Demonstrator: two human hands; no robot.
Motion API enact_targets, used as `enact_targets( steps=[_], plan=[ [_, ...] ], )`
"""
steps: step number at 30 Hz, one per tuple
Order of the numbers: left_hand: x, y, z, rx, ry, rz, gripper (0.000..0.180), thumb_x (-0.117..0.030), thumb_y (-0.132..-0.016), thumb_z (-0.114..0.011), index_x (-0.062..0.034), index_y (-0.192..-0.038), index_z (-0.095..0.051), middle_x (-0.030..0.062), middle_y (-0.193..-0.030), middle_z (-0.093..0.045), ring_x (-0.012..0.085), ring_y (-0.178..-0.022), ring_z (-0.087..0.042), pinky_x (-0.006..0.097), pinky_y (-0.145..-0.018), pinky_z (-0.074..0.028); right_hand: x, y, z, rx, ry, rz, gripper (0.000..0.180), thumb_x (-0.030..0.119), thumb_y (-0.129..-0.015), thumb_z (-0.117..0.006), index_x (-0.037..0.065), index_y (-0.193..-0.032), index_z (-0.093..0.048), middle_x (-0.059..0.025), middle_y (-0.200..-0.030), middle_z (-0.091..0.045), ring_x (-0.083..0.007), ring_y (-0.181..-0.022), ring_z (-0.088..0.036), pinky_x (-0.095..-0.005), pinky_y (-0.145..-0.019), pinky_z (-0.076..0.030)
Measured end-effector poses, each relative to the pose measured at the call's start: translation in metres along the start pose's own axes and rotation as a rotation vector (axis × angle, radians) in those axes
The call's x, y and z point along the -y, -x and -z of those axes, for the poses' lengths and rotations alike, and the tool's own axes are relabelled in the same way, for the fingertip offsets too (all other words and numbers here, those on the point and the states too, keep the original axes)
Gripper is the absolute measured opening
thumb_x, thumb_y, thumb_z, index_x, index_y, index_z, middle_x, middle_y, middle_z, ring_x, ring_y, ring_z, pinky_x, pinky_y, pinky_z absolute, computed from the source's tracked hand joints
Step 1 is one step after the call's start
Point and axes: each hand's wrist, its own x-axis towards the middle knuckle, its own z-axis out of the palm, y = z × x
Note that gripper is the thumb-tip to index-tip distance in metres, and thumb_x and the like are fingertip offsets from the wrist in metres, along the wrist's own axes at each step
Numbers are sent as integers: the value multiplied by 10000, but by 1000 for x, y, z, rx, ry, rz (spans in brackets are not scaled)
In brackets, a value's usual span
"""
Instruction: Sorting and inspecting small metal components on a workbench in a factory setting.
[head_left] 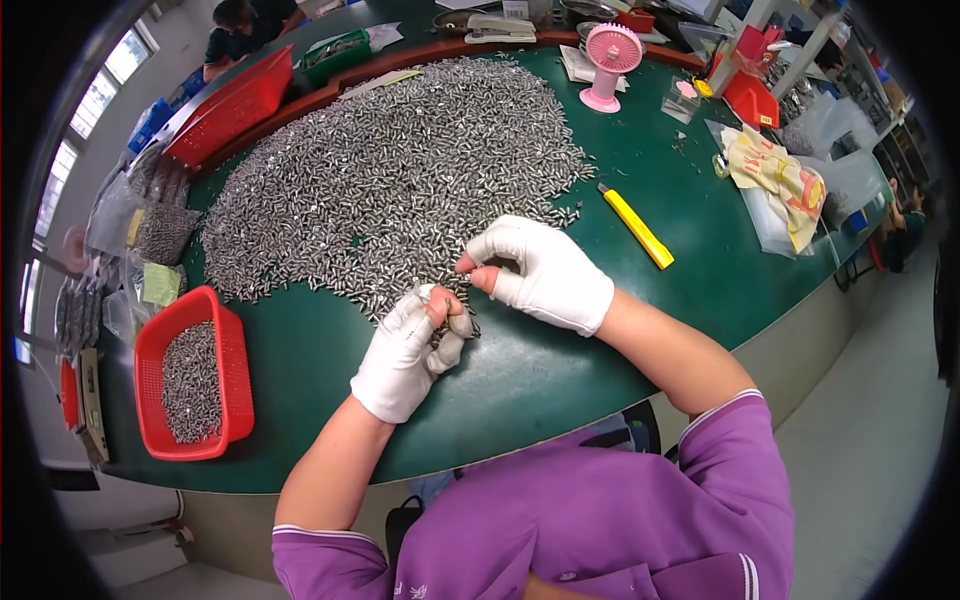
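Note:
A broad heap of small silvery metal pins (400, 160) is spread over the green table (560, 380). My left hand (405, 350), in a white glove with bare fingertips, is curled at the heap's near edge. Several metal pins show between its thumb and fingers. Close by on the right, my right hand (540, 275), gloved the same way, reaches over the heap's edge. Its thumb and forefinger are drawn together; whatever lies between them is too small to make out.
At the left stands a red plastic basket (240, 390) partly filled with pins. A yellow utility knife (637, 228) lies right of the heap. Farther back are a pink fan (610, 60) and a larger red basket (240, 105). A printed cloth (775, 180) rests at the right edge.

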Motion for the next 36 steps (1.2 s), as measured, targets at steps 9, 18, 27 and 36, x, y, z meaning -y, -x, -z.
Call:
enact_targets(
  steps=[9, 18, 27, 36],
  plan=[
    [-3, 2, -3, -41, -44, 20, 242, -364, -930, -597, -126, -953, -556, -12, -848, -577, 55, -664, -497, 162, -579, -390, -16, -1, -1, -32, 288, 85, 135, 147, -806, -654, 85, -924, -672, -93, -853, -614, -278, -833, -609, -362, -737, -498],
    [0, -2, 4, -89, 95, -68, 314, -393, -950, -544, -93, -1042, -551, 40, -883, -569, 90, -647, -499, 208, -591, -425, -16, 0, -6, 73, 478, 131, 130, 169, -761, -681, 127, -884, -681, -72, -823, -606, -281, -808, -600, -400, -699, -492],
    [-1, -3, 5, -138, 100, -58, 281, -372, -933, -584, -99, -991, -550, 41, -881, -574, 92, -606, -462, 222, -558, -398, -14, 2, 2, 158, 551, 56, 127, 181, -748, -679, 118, -858, -681, -71, -828, -611, -278, -823, -599, -392, -719, -497],
    [0, -2, 2, -170, 119, -29, 209, -300, -942, -587, -101, -1001, -561, 28, -876, -579, 70, -603, -455, 192, -528, -357, -11, 1, -2, 175, 562, 8, 141, 190, -754, -674, 104, -867, -676, -80, -830, -610, -288, -833, -598, -403, -725, -495]
  ],
)
